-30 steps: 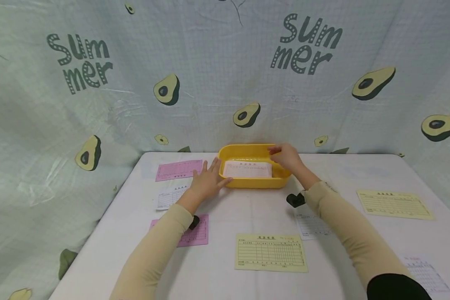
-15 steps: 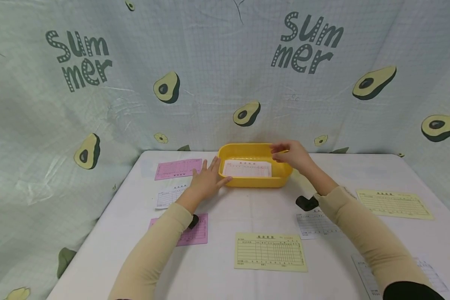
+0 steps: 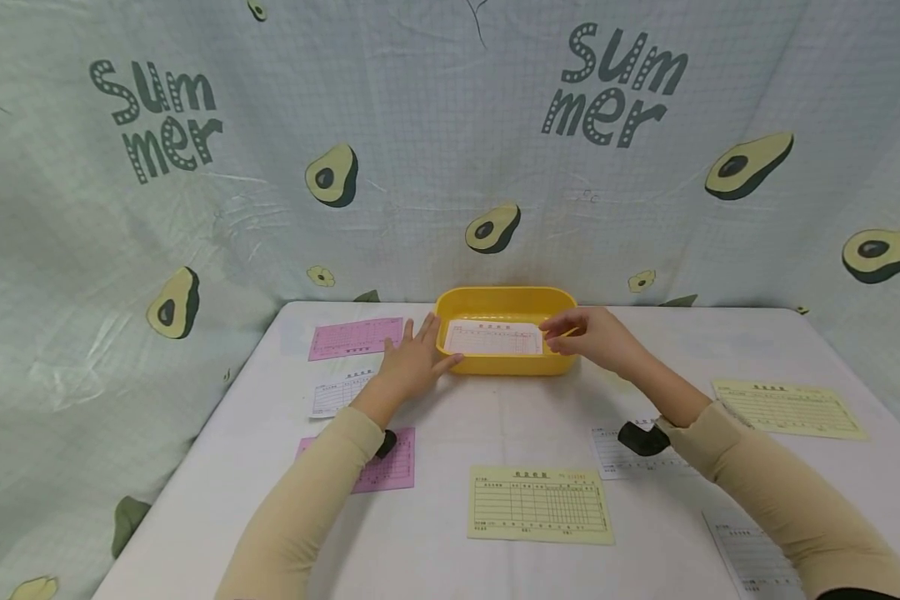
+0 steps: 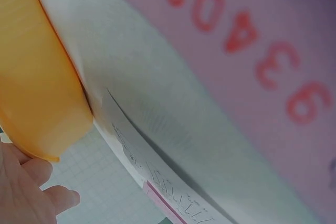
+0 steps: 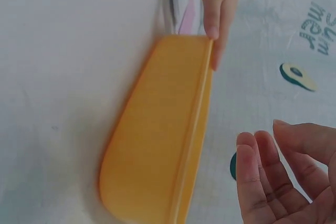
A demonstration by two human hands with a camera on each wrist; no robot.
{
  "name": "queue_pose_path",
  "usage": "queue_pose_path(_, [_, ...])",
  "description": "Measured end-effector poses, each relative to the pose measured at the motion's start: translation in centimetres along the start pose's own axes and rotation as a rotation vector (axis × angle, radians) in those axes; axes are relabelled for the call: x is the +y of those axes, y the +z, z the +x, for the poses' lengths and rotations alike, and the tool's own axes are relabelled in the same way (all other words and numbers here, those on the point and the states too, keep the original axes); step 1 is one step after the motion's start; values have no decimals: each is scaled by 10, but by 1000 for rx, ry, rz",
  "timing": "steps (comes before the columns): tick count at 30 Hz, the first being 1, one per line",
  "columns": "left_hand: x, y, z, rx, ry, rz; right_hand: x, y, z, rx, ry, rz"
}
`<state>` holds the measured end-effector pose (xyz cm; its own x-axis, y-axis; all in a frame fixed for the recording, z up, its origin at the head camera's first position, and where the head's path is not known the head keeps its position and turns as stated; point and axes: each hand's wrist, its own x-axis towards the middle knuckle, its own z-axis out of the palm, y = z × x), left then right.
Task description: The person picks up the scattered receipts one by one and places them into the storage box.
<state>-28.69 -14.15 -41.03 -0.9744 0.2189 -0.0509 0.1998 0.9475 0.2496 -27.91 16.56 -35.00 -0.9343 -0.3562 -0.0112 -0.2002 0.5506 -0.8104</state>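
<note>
A yellow plastic tray (image 3: 510, 366) stands at the back of the table, holding a white receipt form with reddish print (image 3: 492, 338), perhaps the top of a stack. Fingers spread, my left hand (image 3: 410, 367) touches the tray's left rim; the left wrist view shows its fingertips (image 4: 39, 170) against the yellow edge. Over the tray's right end hovers my right hand (image 3: 596, 337), its fingers loosely bent. In the right wrist view that hand (image 5: 286, 177) has a gap between thumb and fingers, with nothing held, apart from the tray's wall (image 5: 152, 124).
Left of the tray lie a pink form (image 3: 356, 338), a white form (image 3: 337, 393) and another pink form (image 3: 386, 462) partly under the left sleeve. Yellow forms lie front centre (image 3: 540, 504) and right (image 3: 787, 408). White forms (image 3: 630, 454) lie near the right arm.
My right hand has moved from the tray's back right towards its front right, its forearm swinging right. A white form at front right has come into sight. The left hand stays put.
</note>
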Motion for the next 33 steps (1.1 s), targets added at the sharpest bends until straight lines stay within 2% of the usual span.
queue_pose_path(8, [1, -1, 0, -2, 4, 5, 5, 8, -28, -17, -59, -60])
queue_pose_path(18, [2, -2, 1, 3, 11, 73, 21, 20, -57, -103, -121, -121])
queue_pose_path(22, [3, -3, 0, 3, 11, 106, 30, 24, -62, -147, -139, -129])
queue_pose_path(27, [3, -4, 0, -2, 14, 119, 39, 26, -67, -246, -149, -113])
queue_pose_path(33, [3, -4, 1, 7, 27, 129, 44, 30, -71, -311, -135, -162])
